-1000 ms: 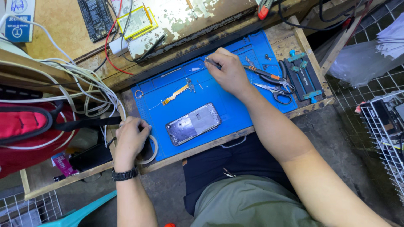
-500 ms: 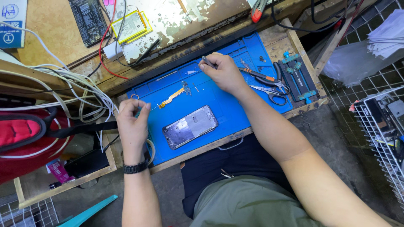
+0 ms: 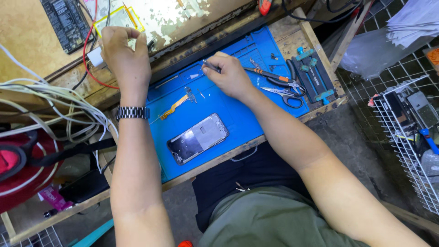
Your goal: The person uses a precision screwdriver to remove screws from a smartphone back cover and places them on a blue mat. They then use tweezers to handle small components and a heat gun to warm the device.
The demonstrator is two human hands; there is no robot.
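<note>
The thin metal tool (image 3: 211,66) is pinched in the fingers (image 3: 218,60) of the right hand (image 3: 231,75), its tip over the blue mat (image 3: 238,116) near small loose parts. Just below those fingers, toward the person, lie an orange flex strip (image 3: 176,104) and an opened phone (image 3: 197,138). To their right lie scissors (image 3: 283,93) and an orange-handled screwdriver (image 3: 267,74). The left hand (image 3: 123,57) is up on the bench (image 3: 36,68), fingers curled together beside a red wire (image 3: 89,68); whether they grip anything cannot be told.

Left hand (image 3: 124,59) hides what its fingers touch; red object (image 3: 20,169) cut off at left edge.
</note>
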